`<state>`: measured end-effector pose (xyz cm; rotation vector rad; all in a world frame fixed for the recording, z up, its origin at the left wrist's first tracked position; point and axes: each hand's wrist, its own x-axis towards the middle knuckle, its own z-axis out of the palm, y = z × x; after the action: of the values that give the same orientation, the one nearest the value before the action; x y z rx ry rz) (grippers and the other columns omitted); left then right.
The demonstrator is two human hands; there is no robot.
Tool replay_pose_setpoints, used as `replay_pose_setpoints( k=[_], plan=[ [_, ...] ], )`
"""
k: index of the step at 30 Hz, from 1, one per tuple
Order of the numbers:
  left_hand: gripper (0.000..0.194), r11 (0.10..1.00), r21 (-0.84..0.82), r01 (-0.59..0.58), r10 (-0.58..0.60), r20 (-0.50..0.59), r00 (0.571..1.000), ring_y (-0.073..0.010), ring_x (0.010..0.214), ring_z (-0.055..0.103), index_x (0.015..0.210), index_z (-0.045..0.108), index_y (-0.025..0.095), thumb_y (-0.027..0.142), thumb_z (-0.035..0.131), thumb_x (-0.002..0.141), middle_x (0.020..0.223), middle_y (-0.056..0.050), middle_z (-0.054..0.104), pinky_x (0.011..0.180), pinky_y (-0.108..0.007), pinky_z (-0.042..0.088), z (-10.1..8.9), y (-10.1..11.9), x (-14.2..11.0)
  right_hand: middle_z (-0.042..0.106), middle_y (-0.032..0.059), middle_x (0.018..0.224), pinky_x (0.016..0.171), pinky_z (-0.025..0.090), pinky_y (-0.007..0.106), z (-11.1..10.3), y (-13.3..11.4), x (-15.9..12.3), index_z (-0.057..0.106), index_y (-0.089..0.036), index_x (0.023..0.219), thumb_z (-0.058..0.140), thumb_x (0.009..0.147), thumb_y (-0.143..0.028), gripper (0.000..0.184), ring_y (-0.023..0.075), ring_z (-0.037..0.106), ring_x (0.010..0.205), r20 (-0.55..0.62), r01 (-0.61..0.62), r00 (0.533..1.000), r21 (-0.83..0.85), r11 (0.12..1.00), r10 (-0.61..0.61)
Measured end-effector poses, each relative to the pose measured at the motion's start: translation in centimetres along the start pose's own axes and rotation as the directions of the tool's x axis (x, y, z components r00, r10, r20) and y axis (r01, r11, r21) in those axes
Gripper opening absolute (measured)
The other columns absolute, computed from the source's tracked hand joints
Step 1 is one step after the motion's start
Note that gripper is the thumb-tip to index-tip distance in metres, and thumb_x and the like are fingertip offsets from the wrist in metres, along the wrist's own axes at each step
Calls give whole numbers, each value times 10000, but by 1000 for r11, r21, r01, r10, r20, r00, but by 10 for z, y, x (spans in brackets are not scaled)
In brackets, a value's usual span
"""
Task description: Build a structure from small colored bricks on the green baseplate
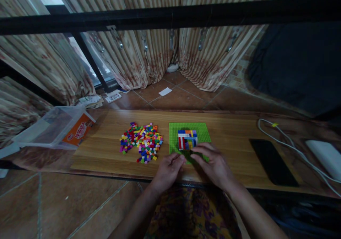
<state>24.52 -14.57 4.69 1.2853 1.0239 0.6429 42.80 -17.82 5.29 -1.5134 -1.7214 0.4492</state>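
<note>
A block of toy bricks in white, red, blue, orange and yellow stands on a green studded baseplate. My right hand is at the near right corner of the block, thumb and index finger curled toward each other. Whatever lies between those fingertips is too small and dark to make out. At the near edge of the baseplate, my left hand has its thumb and fingers pressed together, hiding anything inside them. Left of the baseplate, many loose small bricks of mixed colours are spread in a pile.
Everything rests on a low wooden tabletop. A clear plastic box with an orange label is at the left end. To the right lie a dark phone-like slab, a white cable and a white device. A dark rail crosses beyond.
</note>
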Motion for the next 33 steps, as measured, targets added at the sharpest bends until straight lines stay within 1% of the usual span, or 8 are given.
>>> replay_pose_setpoints(
  k=[3,6,15,18,21,26,28,33],
  plan=[
    [297,994,95,-56,70,-148,986,-108,632,504,821,612,158,438,521,852,688,15,561,603,-226,400,-4,-11,7,655,63,989,848,489,377,7,16,15,734,-234,963,595,892,-340,189,218,589,952,-122,13,992,-146,989,-31],
    [285,975,205,-86,131,-222,966,-121,707,570,1011,626,166,379,523,851,861,-19,640,665,-239,447,-9,-20,12,652,68,1017,858,473,398,15,27,26,749,-246,979,578,898,-366,224,231,566,965,-133,32,989,-239,970,-65],
    [384,882,461,-100,202,-179,963,-126,738,607,1230,567,178,265,498,862,962,-43,656,724,-260,508,-8,-16,15,640,37,1183,871,402,422,34,38,24,757,-324,965,598,887,-397,191,253,508,1035,-202,23,974,-366,930,-104],
    [428,779,610,-146,281,-132,951,-152,853,622,1301,521,196,235,468,878,1074,-72,634,826,-298,518,-4,-11,16,642,30,1203,871,393,419,36,38,22,754,-333,975,605,884,-399,186,258,497,1056,-223,7,970,-387,922,-101],
    [479,596,772,-223,362,-10,932,-177,993,600,1368,460,229,185,400,895,1169,-88,582,901,-322,508,0,-4,18,641,28,1216,872,384,419,36,36,22,754,-331,973,608,882,-392,183,262,486,1062,-222,-11,971,-416,909,-90],
    [559,281,934,-221,316,127,940,-221,1062,570,1401,414,260,165,455,851,1232,-92,521,865,-336,526,6,9,23,640,30,1227,877,378,420,36,33,23,756,-321,967,600,886,-344,177,264,477,1063,-215,-24,974,-433,901,-77],
    [533,234,954,-190,288,119,950,-229,1042,573,1387,431,248,174,456,861,1200,-96,533,840,-335,529,8,12,24,645,32,1216,876,382,419,36,33,24,759,-317,954,610,877,-345,170,264,477,1062,-224,-23,971,-420,907,-79],
    [469,222,962,-161,298,90,950,-260,1009,572,1355,478,229,167,414,894,1160,-131,555,797,-370,531,13,10,27,643,42,1211,879,392,438,36,34,26,753,-302,965,605,875,-348,180,269,479,1066,-219,-10,972,-396,918,-84]
  ],
)
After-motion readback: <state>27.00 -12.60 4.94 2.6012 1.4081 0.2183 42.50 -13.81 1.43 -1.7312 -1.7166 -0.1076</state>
